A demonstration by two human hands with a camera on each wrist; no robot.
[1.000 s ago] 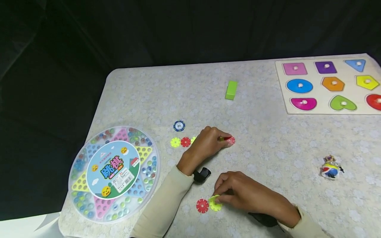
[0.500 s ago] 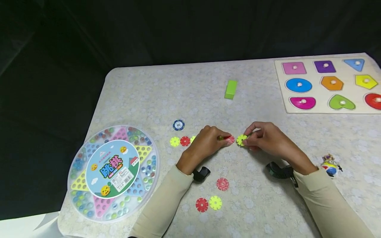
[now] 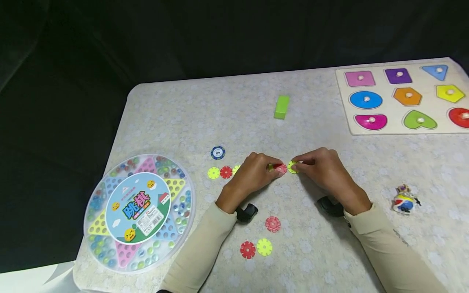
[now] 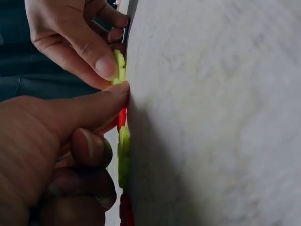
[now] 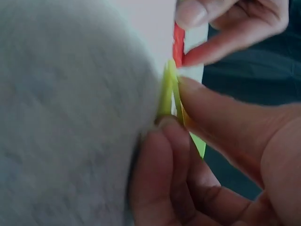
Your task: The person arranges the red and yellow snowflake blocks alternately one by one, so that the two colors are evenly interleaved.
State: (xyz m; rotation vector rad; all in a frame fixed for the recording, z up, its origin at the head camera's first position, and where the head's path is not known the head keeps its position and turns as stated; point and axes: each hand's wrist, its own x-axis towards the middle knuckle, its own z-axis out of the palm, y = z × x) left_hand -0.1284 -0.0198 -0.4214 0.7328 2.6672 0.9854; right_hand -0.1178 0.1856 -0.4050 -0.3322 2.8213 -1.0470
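My left hand (image 3: 254, 173) pinches a red notched plastic disc (image 3: 281, 169) in a row on the table. Just right of it, my right hand (image 3: 324, 169) pinches a yellow-green notched disc (image 3: 292, 167) between thumb and fingers. In the right wrist view, the yellow-green disc (image 5: 168, 92) comes right up to the red disc (image 5: 178, 44); whether they interlock I cannot tell. A yellow disc (image 3: 213, 173) and a red disc (image 3: 226, 172) show at the row's left end. The left hand hides the row's middle.
A red disc (image 3: 247, 250), a yellow disc (image 3: 264, 247) and a pinkish-red disc (image 3: 272, 224) lie nearer me. Around are a poker chip (image 3: 218, 152), green block (image 3: 281, 107), round marble game (image 3: 138, 208), shape puzzle board (image 3: 399, 123) and small toy figure (image 3: 405, 200).
My right hand has moved from the discs near me up to the row, carrying a yellow-green disc, then left toward the red one. A pinkish-red disc is uncovered. My left hand stays.
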